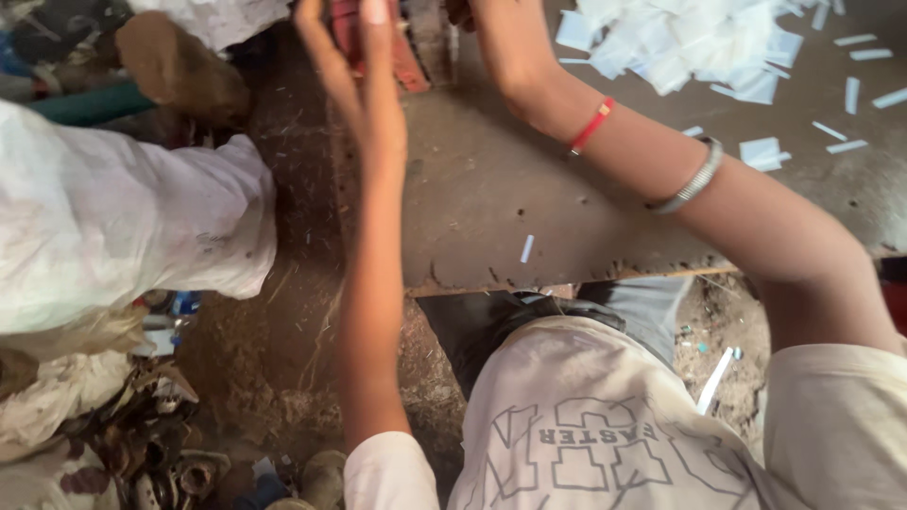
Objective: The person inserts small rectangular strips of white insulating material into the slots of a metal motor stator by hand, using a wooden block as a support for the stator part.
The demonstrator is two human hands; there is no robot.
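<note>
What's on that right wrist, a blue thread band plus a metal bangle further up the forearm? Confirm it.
Not quite. The thread band on the right wrist is red, not blue, as the head view shows. The rest holds: a silver metal bangle sits further up the same forearm, above the worn board, and the right hand is mostly cut off by the top edge.

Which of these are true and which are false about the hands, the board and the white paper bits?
1. The right wrist wears a red band and a silver bangle. True.
2. The white paper pieces lie heaped on the board at its far right. True.
3. The left hand grips a hammer. False: its fingers are spread open near a reddish block.
4. The big sack on the left is black. False: it is white.
</note>
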